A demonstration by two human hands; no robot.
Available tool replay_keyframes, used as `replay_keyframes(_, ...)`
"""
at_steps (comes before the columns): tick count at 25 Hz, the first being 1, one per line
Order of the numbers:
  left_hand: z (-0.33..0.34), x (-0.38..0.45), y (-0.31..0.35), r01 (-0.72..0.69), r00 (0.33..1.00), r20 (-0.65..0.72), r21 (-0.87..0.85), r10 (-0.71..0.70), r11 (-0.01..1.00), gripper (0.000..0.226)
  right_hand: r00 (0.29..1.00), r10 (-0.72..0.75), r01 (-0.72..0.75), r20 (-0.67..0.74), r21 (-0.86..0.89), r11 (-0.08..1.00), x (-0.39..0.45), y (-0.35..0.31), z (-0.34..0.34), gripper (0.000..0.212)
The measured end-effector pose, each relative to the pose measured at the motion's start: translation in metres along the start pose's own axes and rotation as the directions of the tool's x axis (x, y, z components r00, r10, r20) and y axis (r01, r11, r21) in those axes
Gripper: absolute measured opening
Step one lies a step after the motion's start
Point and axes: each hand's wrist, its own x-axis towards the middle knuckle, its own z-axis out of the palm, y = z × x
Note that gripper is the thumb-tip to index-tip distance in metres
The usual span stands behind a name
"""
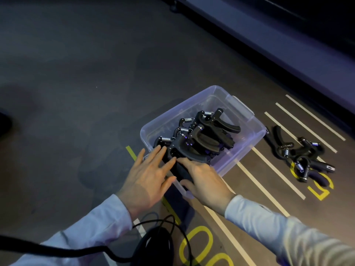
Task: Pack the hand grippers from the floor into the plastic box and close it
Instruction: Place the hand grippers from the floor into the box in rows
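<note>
Here, the left hand (148, 176) and right hand (203, 179) are laid with straight, relaxed fingers on the nearest black hand gripper (180, 156), grasping nothing. Curved handles and coiled steel springs are stacked inside the clear, rounded plastic box (247, 143). Loose grippers (305, 156) lie on the floor (76, 73), well apart.

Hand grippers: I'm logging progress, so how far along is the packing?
Partly done. Several grippers already lie in the open plastic box. In hand: the left hand and right hand rest on the nearest gripper at the box's near end. Left: the pile on the floor, then closing; no lid shows.
</note>
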Motion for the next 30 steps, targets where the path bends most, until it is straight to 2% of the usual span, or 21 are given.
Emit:
replay_keyframes(4, -0.001, 0.004, -0.004, -0.017, 0.999, 0.040, 0.041, 0.016, 0.999, 0.051, 0.996, -0.015, 0.023, 0.087, -0.097, 0.995, 0.000, 0.004, -0.001, 0.064)
replay_keyframes(10, -0.003, 0.022, -0.001, -0.043, 0.999, 0.010, 0.016, 0.043, 0.999, 0.056, 0.982, -0.025, 0.057, 0.187, -0.164, 0.985, 0.001, 0.008, -0.006, 0.062)
replay_keyframes(12, -0.005, 0.027, -0.002, -0.042, 0.999, 0.020, 0.032, 0.042, 0.999, 0.055, 0.977, -0.053, 0.102, 0.207, -0.232, 0.967, -0.005, 0.004, -0.006, 0.057)
replay_keyframes(14, -0.006, 0.033, -0.003, -0.037, 0.999, 0.007, -0.032, 0.037, 0.999, 0.058, 0.975, -0.076, 0.133, 0.210, -0.274, 0.953, -0.009, 0.003, -0.009, 0.046)
replay_keyframes(17, -0.002, 0.041, 0.001, -0.045, 0.999, 0.002, -0.022, 0.045, 0.999, 0.069, 0.981, -0.077, 0.130, 0.179, -0.307, 0.943, -0.007, 0.005, -0.015, 0.029)
replay_keyframes(19, -0.001, 0.048, 0.003, -0.032, 0.999, 0.029, 0.006, 0.032, 0.999, 0.078, 0.993, -0.112, 0.115, 0.030, -0.360, 0.926, -0.007, 0.005, -0.018, 0.026)
replay_keyframes(20, -0.003, 0.052, 0.003, -0.008, 0.999, 0.038, 0.005, 0.008, 1.000, 0.079, 0.989, -0.136, 0.098, -0.066, -0.404, 0.909, -0.005, 0.007, -0.017, 0.029)
replay_keyframes(22, -0.008, 0.059, 0.001, 0.026, 0.996, 0.088, 0.002, -0.026, 1.000, 0.079, 0.975, -0.143, 0.051, -0.170, -0.455, 0.889, -0.002, 0.011, -0.014, 0.047)
replay_keyframes(24, -0.011, 0.064, 0.002, 0.012, 0.992, 0.127, 0.050, -0.019, 0.999, 0.080, 0.991, -0.051, -0.003, -0.126, -0.399, 0.917, 0.002, 0.014, -0.013, 0.066)
replay_keyframes(26, -0.014, 0.066, 0.002, 0.004, 0.984, 0.175, 0.068, -0.016, 0.998, 0.081, 0.998, 0.060, -0.056, 0.007, -0.270, 0.961, 0.002, 0.017, -0.013, 0.074)
replay_keyframes(30, -0.016, 0.077, -0.014, 0.028, 0.955, 0.293, 0.041, -0.039, 0.999, 0.080, 0.997, 0.021, 0.000, 0.076, -0.266, 0.964, 0.005, 0.007, -0.008, 0.090)
